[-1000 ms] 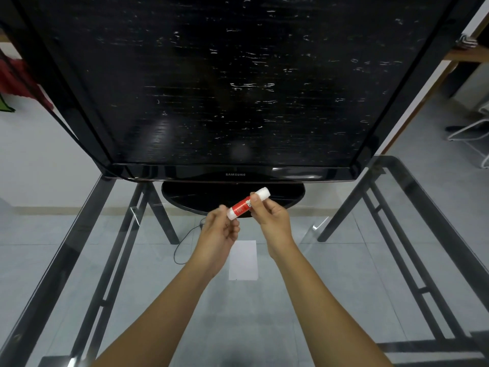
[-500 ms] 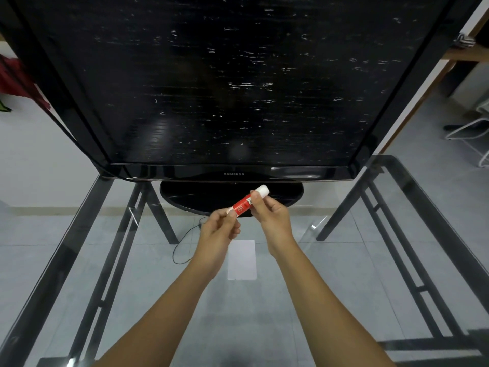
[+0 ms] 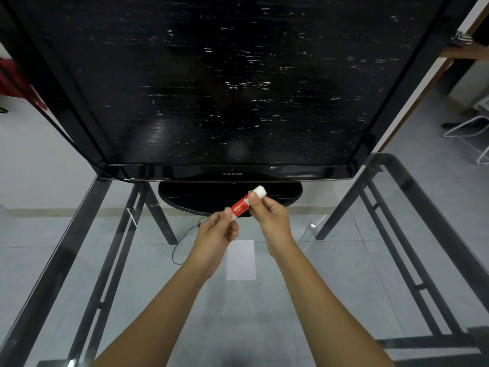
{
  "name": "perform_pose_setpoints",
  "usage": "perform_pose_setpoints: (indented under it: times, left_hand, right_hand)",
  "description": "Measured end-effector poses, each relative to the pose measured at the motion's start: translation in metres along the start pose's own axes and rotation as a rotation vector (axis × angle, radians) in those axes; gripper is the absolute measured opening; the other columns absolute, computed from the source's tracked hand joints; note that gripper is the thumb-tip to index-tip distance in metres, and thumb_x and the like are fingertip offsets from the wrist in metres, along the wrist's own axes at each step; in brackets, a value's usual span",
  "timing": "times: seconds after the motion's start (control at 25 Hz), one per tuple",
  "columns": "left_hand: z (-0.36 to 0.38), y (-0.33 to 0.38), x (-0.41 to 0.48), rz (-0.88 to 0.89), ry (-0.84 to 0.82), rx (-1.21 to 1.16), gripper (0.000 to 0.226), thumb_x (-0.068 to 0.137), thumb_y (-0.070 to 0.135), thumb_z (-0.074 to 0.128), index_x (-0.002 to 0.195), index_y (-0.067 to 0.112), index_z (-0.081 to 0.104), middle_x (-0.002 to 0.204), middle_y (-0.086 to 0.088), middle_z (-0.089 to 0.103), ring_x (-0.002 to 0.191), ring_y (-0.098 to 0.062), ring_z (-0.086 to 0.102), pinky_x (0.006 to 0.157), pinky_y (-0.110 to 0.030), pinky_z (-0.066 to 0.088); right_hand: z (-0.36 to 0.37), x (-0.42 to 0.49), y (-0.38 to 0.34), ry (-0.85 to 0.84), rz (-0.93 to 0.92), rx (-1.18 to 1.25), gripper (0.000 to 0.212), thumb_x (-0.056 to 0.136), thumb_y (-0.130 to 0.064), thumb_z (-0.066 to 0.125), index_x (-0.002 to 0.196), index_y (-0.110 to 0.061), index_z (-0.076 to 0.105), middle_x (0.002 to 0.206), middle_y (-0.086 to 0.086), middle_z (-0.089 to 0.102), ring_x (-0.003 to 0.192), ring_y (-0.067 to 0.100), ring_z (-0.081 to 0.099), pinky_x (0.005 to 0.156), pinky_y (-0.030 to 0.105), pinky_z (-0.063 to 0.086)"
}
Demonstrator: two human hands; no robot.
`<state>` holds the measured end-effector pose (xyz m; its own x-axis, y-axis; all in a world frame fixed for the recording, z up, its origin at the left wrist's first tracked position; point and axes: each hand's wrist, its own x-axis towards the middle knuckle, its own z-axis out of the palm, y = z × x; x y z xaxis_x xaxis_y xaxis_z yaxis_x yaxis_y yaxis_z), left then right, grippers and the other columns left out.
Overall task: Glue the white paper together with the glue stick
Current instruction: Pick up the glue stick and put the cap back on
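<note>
Head view shows both hands up over the glass table (image 3: 344,287). Right hand (image 3: 270,215) pinches the red glue stick (image 3: 240,205) near its white end. Left hand (image 3: 217,234) pinches the other end. It looks light, hard and smooth. White paper (image 3: 240,260) lies flat below, thin and bendy. TV (image 3: 232,102) says SAMSUNG.

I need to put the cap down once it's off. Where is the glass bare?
Bare glass lies left and right of the white paper, out to the table edges. Crowded ahead: the TV base, both hands and the glue stick.
</note>
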<state>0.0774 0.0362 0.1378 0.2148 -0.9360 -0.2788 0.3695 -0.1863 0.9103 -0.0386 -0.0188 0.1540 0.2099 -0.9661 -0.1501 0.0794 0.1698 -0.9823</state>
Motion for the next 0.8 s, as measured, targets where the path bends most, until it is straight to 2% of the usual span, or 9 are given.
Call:
perform_pose_setpoints:
  times: [0.08,0.2,0.28,0.36,0.44,0.52,0.68,0.8]
  left_hand:
    - [-0.001,0.005,0.003,-0.171,0.049,-0.061,0.042,0.092,0.047,0.045,0.077,0.012,0.062,0.054,0.002,0.05,0.05,-0.009,0.045,0.056,-0.02,0.042]
    - [-0.007,0.018,0.004,-0.617,-0.079,-0.327,0.047,0.09,0.047,0.05,0.056,0.014,0.051,0.042,0.005,0.037,0.034,-0.006,0.032,0.033,-0.015,0.03]
    - [-0.009,0.02,0.005,-0.69,-0.083,-0.354,0.048,0.089,0.048,0.051,0.057,0.013,0.052,0.042,0.005,0.039,0.032,-0.005,0.035,0.031,-0.014,0.032]
    - [-0.008,0.013,0.005,-0.496,-0.008,-0.227,0.045,0.09,0.048,0.049,0.075,0.008,0.061,0.053,0.0,0.054,0.044,-0.008,0.05,0.044,-0.016,0.044]
    - [-0.005,0.004,0.004,-0.165,0.075,-0.081,0.032,0.091,0.041,0.052,0.097,0.012,0.061,0.069,-0.001,0.066,0.066,-0.011,0.062,0.061,-0.018,0.051]
    - [-0.003,-0.003,0.001,0.035,0.089,0.091,0.028,0.089,0.039,0.054,0.099,0.014,0.062,0.07,0.007,0.068,0.073,-0.008,0.063,0.063,-0.015,0.051]
    - [-0.002,-0.002,0.002,0.087,0.118,0.257,0.038,0.085,0.054,0.049,0.09,0.019,0.063,0.063,0.012,0.064,0.06,0.001,0.059,0.057,-0.012,0.048]
    - [-0.004,0.002,0.004,0.228,0.101,0.496,0.022,0.081,0.056,0.052,0.091,0.038,0.059,0.076,0.017,0.067,0.075,0.006,0.063,0.063,-0.012,0.047]
  right_hand:
    - [0.001,0.0,-0.003,-0.038,-0.021,0.003,0.025,0.072,-0.051,0.066,0.083,-0.029,0.072,0.084,-0.005,0.07,0.085,0.005,0.065,0.075,0.014,0.051]
    - [0.002,0.0,-0.001,-0.066,-0.04,-0.04,0.013,0.078,-0.042,0.067,0.082,-0.03,0.071,0.082,0.003,0.07,0.081,0.006,0.063,0.069,0.011,0.049]
    - [0.001,-0.001,0.005,-0.052,-0.016,-0.034,0.016,0.078,-0.041,0.066,0.085,-0.027,0.071,0.083,0.005,0.069,0.082,0.009,0.062,0.07,0.013,0.049]
    - [0.001,-0.001,0.009,-0.022,0.018,-0.013,0.024,0.077,-0.044,0.067,0.087,-0.023,0.072,0.084,0.001,0.07,0.086,0.012,0.064,0.076,0.019,0.052]
    - [0.0,0.0,0.01,0.002,0.031,-0.005,0.027,0.077,-0.045,0.066,0.085,-0.02,0.072,0.086,0.009,0.07,0.084,0.019,0.065,0.084,0.028,0.052]
    - [0.0,0.002,0.007,0.008,0.027,-0.011,0.029,0.079,-0.045,0.065,0.084,-0.017,0.071,0.089,0.016,0.068,0.085,0.022,0.065,0.087,0.029,0.052]
    - [-0.001,0.004,0.003,0.003,0.022,0.018,0.028,0.073,-0.05,0.066,0.077,-0.023,0.072,0.076,-0.003,0.07,0.079,0.005,0.066,0.07,0.012,0.051]
    - [-0.004,0.007,0.005,0.039,0.029,0.053,0.021,0.078,-0.043,0.067,0.08,-0.023,0.072,0.079,-0.005,0.073,0.085,0.006,0.068,0.071,0.012,0.051]
